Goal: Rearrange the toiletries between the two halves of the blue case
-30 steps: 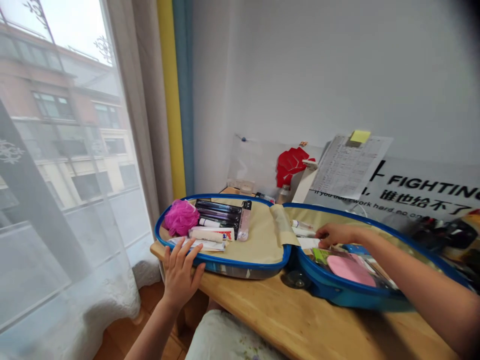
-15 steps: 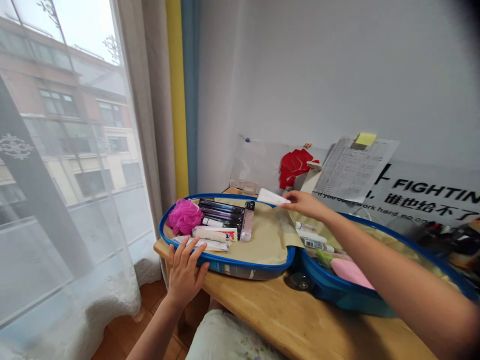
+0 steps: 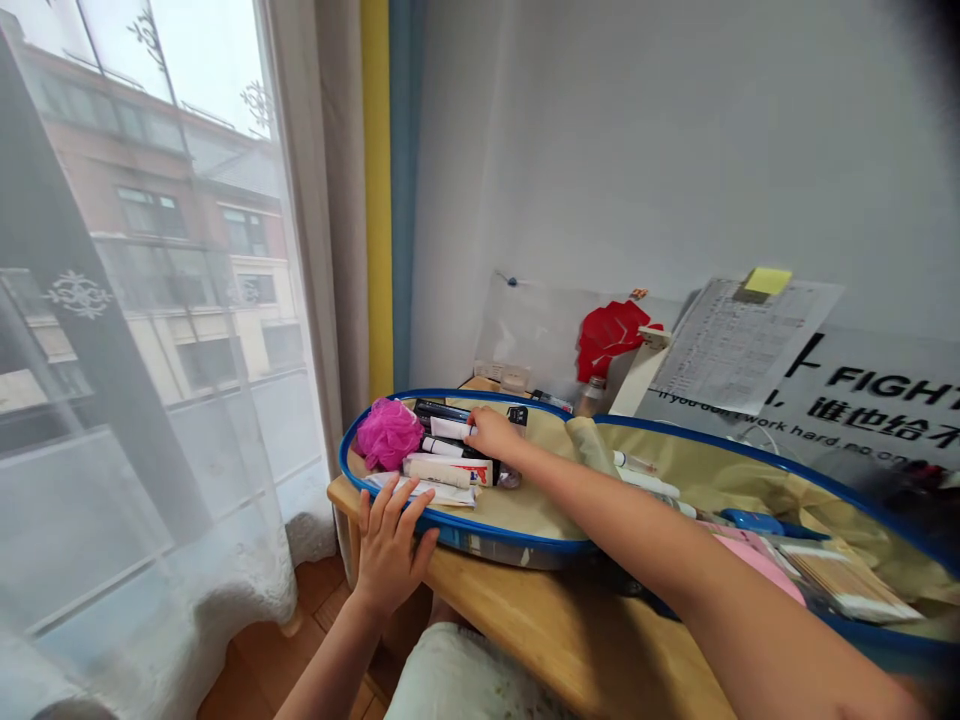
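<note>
A small suitcase with blue rims [image 3: 517, 545] lies spread open on the wooden desk. In its left half are a pink bath puff [image 3: 388, 433], long dark packages, a white tube with red print [image 3: 482, 472] and other pale tubes. My right hand [image 3: 495, 437] reaches over that half, its fingers pinched on a slim white packet [image 3: 450, 429] just above the dark packages. What kind of packet it is cannot be made out. My left hand [image 3: 392, 550] rests with spread fingers on the near rim, beside a flat white packet [image 3: 420, 492].
The suitcase's right half holds several white tubes [image 3: 649, 484], a pink item [image 3: 757, 565], a blue item [image 3: 754, 521] and a pack of cotton swabs [image 3: 847, 580]. Papers [image 3: 742, 345] hang on the wall behind. A sheer curtain [image 3: 150, 400] covers the window at left.
My right hand has carried the white packet left and down, from over the suitcase's middle to the dark packages. My left hand stays on the rim. The view has shifted slightly.
</note>
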